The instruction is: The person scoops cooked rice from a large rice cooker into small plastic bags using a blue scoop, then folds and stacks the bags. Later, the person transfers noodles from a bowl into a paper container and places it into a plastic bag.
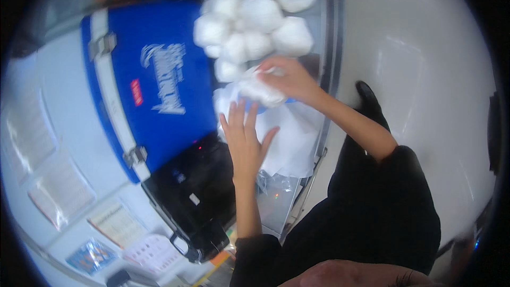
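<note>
My right hand (289, 79) pinches the gathered top of a white wrapped bundle (261, 89), which hangs under its fingers. My left hand (243, 135) is spread with its fingers apart, just below the bundle, over white sheets (289, 135) of thin material. Part of a blue round thing (261, 109) shows between the sheets and the bundle. Beyond my hands, several white rounded bundles (259, 14) are heaped on a metal counter. What is inside the bundles cannot be seen.
Left of the heap stands a blue cooler box (159, 79) with metal latches and printed writing. A black appliance (191, 195) sits nearer, beside the counter (279, 211). Clear plastic (275, 183) lies by the sheets. The counter's metal edge (332, 48) runs along the right, above the floor.
</note>
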The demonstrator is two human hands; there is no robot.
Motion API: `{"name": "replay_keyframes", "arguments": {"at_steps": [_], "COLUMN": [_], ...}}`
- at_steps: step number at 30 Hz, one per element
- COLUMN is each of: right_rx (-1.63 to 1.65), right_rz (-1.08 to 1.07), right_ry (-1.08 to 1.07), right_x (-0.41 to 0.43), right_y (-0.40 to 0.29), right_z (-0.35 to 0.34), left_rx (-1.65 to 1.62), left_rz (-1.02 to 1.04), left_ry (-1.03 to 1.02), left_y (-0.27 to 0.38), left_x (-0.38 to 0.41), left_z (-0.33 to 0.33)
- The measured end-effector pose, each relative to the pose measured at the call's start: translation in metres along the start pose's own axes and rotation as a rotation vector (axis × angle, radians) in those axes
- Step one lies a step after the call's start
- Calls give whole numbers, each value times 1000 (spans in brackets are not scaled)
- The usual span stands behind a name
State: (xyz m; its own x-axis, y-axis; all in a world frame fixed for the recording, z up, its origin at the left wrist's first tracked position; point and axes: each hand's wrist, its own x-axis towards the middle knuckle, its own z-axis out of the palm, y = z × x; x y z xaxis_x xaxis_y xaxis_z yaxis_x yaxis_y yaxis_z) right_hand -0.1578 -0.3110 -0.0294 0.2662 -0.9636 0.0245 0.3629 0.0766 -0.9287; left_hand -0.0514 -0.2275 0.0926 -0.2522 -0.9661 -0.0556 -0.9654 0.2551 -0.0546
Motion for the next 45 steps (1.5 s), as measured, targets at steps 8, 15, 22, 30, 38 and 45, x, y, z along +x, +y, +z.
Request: {"name": "replay_keyframes", "arguments": {"at_steps": [8,15,22,30,38,45], "right_rx": [908,39,260,46,-381,-805], "right_rz": [345,53,140,802,499,246], "right_ry": [-365,40,752,716,243,-40], "right_x": [-23,-34,-165,-294,-211,-112], "right_y": [15,31,126,299,321,361], "right_z": [-2,-23,-150,-63,22,107], "left_rx": [-681,-1011,-421,-82,-79,-254], "left_rz": [-123,-851,-297,-87,-92,-152], "left_ry": [224,-219,-24,-185,214,-154], "left_y": [-56,-63,-66,-30,-59,-15], "left_x": [52,93,80,67,12,-151], "left_z": [89,114,115,113,125,129]}}
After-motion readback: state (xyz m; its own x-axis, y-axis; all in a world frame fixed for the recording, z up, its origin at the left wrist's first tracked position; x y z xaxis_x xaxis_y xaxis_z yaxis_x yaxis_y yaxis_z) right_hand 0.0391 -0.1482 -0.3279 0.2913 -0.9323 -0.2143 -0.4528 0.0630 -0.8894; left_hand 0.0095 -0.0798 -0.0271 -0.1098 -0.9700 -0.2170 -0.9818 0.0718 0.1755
